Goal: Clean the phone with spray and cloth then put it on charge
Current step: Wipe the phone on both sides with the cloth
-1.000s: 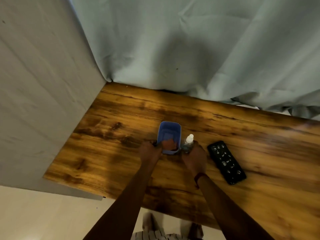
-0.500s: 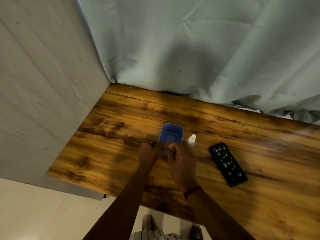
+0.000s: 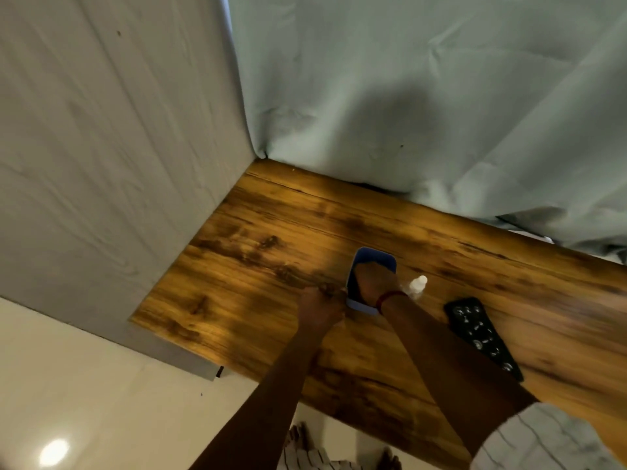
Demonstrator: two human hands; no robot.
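A small blue container stands on the wooden table. My right hand reaches down into it, so its fingers and the container's contents are hidden. My left hand is curled against the container's left rim and steadies it. A small clear spray bottle with a white cap stands upright just right of the container, beside my right wrist. The black phone lies flat further right, untouched, with light spots reflecting on its face.
A pale green curtain hangs along the table's far edge. A grey-white wall panel borders the table on the left. The table's near edge drops to a light floor, where my feet show.
My right hand let go of the spray bottle, moved left and dipped into the blue container. My left hand stayed at the container's left side. The camera tilted slightly.
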